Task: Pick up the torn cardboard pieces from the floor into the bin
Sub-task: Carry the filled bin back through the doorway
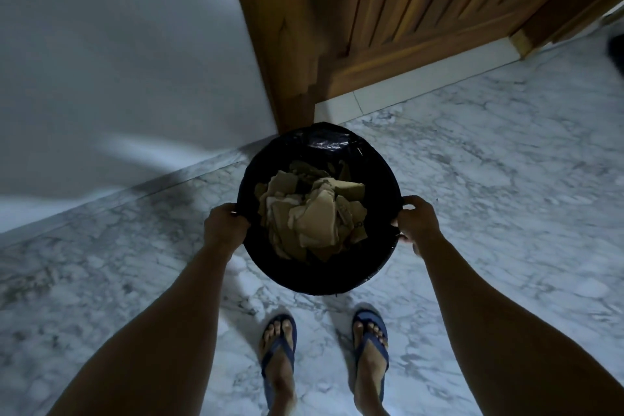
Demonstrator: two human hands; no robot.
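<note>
Fingers of the left hand (224, 224) are curling over the left edge of the bin (378, 267), clenching its rim, while the fingers of the right hand (417, 221) are wrapping around the opposite edge in the same clenched way, so the round container is being gripped from both sides. The bin is showing its open mouth straight up toward the camera, and a black plastic liner (326, 142) is covering its rim and inner wall, with a glossy patch catching light at the far edge. Inside, the torn cardboard pieces (314, 213) are lying in a loose, overlapping heap of brown and tan scraps, filling most of the visible bottom and leaning at mixed angles against the dark liner; they are sitting well below the rim. Both bare forearms are reaching forward from the lower corners of the view to the bin. Whether the bin is resting on the floor or being held above it cannot be told from this angle. Below it, the marble floor (506, 196) is spreading out in grey-veined white, and two feet in blue flip-flops (278, 351) are standing just behind the bin. Beyond the bin, a wooden door (388, 10) and its frame are meeting a pale wall (118, 44) at the corner.
</note>
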